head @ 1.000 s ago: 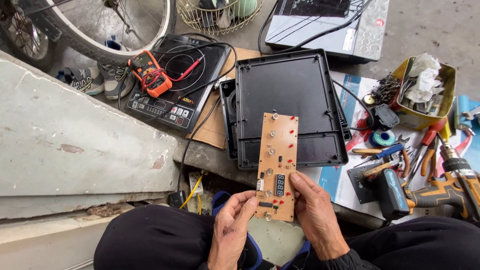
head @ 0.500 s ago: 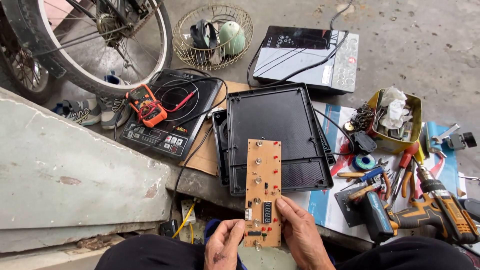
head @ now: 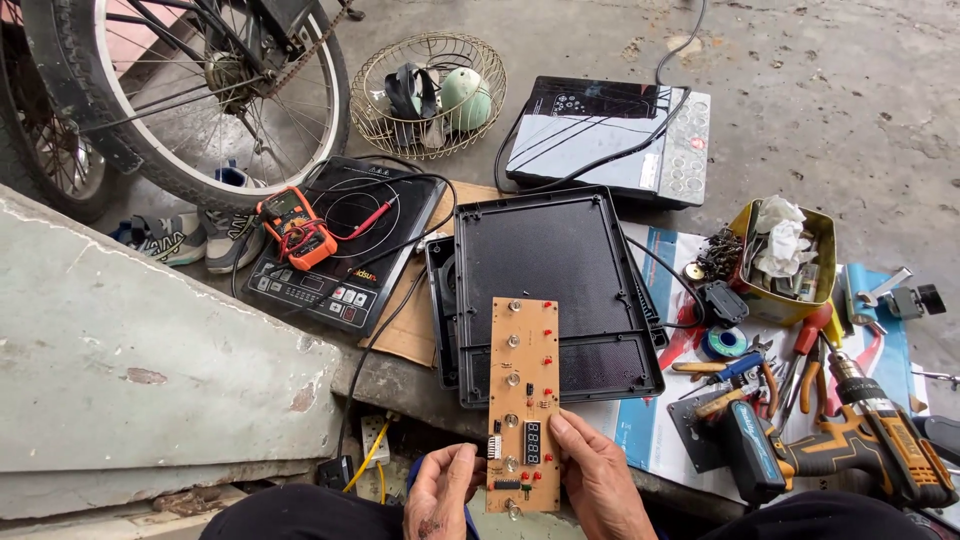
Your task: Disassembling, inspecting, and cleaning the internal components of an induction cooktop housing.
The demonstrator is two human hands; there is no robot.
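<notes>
**Two Bare Hands and Dark Clothes**

Only a small part of the person shows, at the bottom edge of the head view. There are two hands, the left hand (head: 440, 492) and the right hand (head: 598, 480). Both are bare. They wear no gloves, no rings and no watch. The fingers look rough and worn. The left hand has small dark marks near the knuckles, like dirt or little scrapes. The nails are short. No sleeves show at the wrists. Below the hands are the person's legs in dark, almost black clothes (head: 290, 512). The cloth looks plain and smooth, with no pattern. The rest of the body is out of view.
</notes>
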